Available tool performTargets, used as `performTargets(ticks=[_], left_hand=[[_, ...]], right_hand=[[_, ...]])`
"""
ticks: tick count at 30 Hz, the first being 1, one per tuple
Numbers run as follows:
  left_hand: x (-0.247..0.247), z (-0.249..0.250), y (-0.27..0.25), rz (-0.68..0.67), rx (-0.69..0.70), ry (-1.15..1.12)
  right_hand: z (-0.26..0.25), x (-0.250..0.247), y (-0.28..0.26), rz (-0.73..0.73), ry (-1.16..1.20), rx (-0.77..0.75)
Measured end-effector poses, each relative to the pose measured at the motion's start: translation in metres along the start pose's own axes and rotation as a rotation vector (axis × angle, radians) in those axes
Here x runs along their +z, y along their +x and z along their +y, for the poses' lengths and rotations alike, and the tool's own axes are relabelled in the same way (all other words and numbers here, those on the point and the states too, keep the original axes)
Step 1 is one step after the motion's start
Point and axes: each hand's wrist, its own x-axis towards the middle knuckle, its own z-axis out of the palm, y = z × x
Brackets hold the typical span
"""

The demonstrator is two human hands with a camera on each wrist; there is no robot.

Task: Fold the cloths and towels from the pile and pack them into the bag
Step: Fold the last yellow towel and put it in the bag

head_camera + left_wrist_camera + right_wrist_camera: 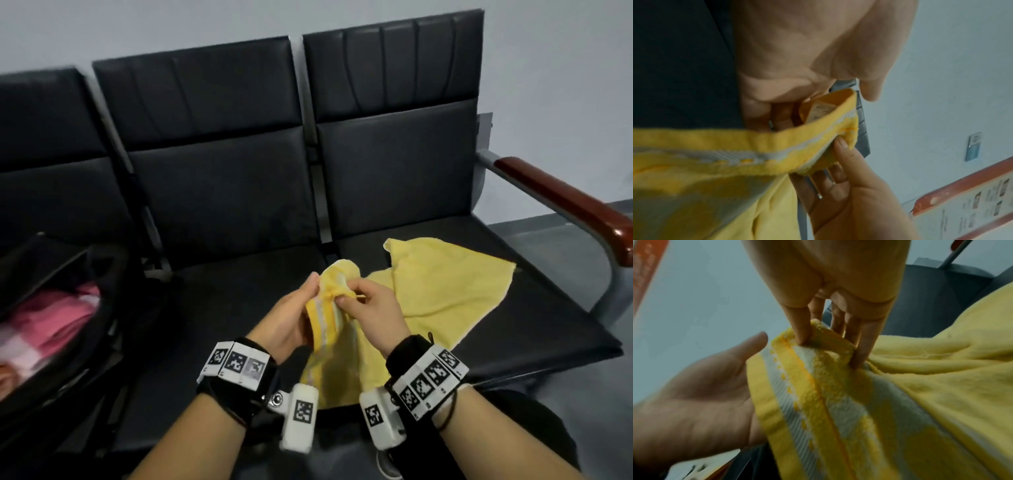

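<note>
A yellow towel with white stripes lies spread on the right-hand seat, and its near end is lifted between my hands. My right hand pinches a bunched corner of the towel between thumb and fingers. My left hand sits under the striped hem; its fingers curl behind the fold beside a label, and the thumb stands off. The black bag stands open on the left seat with folded pink cloths inside.
A row of black padded bench seats stands against a pale wall. A wooden armrest on a grey metal frame bounds the right end. The middle seat lies between bag and towel. A red-framed notice hangs on the wall.
</note>
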Motion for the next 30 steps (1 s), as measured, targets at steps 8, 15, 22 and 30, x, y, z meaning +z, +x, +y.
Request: performTargets(ticks=[8, 15, 22, 30], left_hand=[[-0.079, 0.020, -0.070, 0.357, 0.235, 0.236], [-0.143, 0.035, -0.139, 0.496, 0.569, 0.616], [-0.159, 0.039, -0.178, 0.411, 0.685, 0.930], [-0.171, 0.030, -0.176, 0.400, 0.546, 0.876]], right_hand=[[-0.044, 0.094, -0.020, -0.074, -0.113, -0.053], [-0.090, 0.138, -0.020, -0.185, -0.347, -0.284], [-0.120, 0.176, -0.010, -0.602, -0.379, -0.312], [-0.118, 0.176, -0.015, -0.424, -0.278, -0.360]])
